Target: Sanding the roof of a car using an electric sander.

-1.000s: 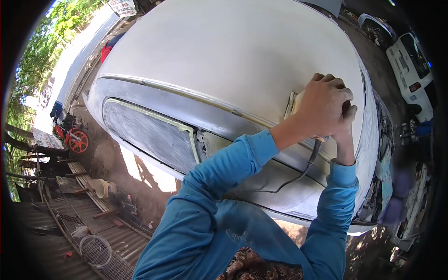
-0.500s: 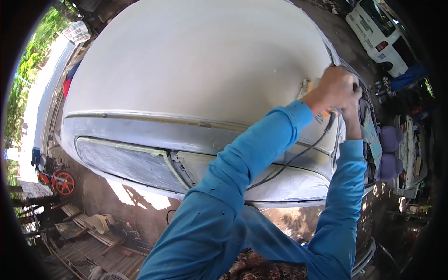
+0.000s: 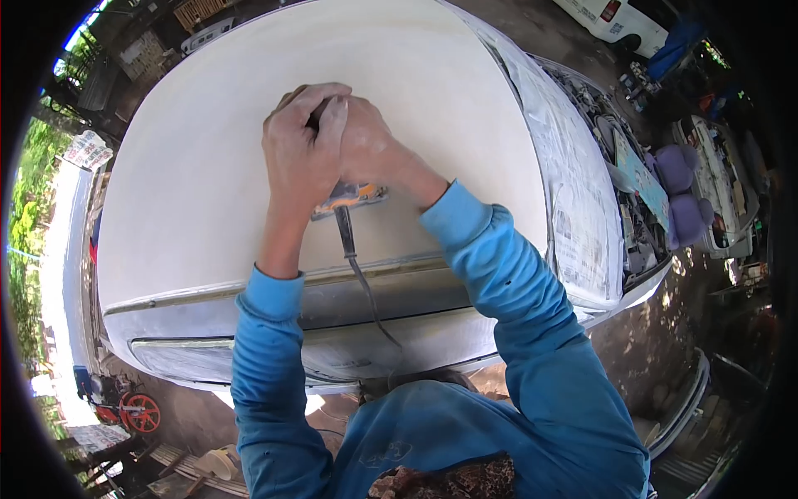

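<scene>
An electric sander [image 3: 356, 196] with an orange and yellow body rests on the pale, dusty roof [image 3: 208, 200] of a car. My left hand [image 3: 298, 158] and my right hand [image 3: 372, 145] are closed together over the top of the sander and hide most of it. Whitish dust coats the fingers of both. From the near end of the tool, a black cord [image 3: 366, 287] runs over the roof's edge toward my body.
Paper masking [image 3: 573, 229] covers the windshield area at the right. Beyond it lies the exposed engine bay [image 3: 611, 125]. Purple seats [image 3: 677, 195] and a white vehicle [image 3: 619, 18] stand farther right. A red-wheeled motorcycle [image 3: 137, 412] is at the lower left.
Both hands have moved left with the sander, from the roof's right edge to its middle. My view has shifted, showing more of the masked windshield.
</scene>
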Demonstrator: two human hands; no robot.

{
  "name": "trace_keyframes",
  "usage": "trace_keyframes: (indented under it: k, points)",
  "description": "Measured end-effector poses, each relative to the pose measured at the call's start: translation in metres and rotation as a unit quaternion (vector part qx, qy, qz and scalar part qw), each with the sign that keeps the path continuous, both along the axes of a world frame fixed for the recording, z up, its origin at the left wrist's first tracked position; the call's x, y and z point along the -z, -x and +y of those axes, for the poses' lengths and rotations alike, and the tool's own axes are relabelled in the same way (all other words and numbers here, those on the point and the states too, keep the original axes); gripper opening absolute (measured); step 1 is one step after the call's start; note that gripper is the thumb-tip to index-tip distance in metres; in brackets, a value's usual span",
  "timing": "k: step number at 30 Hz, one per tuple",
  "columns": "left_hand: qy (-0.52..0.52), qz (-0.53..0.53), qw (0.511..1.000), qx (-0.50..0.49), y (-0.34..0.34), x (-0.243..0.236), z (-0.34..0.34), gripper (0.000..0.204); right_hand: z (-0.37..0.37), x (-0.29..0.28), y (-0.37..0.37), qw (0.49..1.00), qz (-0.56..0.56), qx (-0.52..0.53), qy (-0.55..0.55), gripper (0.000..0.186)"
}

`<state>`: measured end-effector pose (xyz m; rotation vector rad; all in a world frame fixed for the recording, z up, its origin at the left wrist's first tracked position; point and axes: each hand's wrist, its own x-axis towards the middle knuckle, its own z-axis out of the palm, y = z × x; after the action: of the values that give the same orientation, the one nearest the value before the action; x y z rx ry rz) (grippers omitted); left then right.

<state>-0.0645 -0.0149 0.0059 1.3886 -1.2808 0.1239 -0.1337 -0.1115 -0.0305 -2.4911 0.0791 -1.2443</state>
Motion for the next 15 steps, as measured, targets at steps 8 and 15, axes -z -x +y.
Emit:
trace_keyframes:
  k: [8, 15]
  points:
    - [0.015, -0.032, 0.993, 0.113, 0.105, 0.01, -0.076, 0.017, -0.044, 0.012, 0.141, 0.976, -0.006, 0.03, -0.215, 0.031]
    - [-0.043, -0.061, 0.98, 0.183, 0.158, 0.013, -0.192, 0.024, -0.152, 0.024, 0.211, 0.933, 0.033, 0.165, -0.317, 0.062]
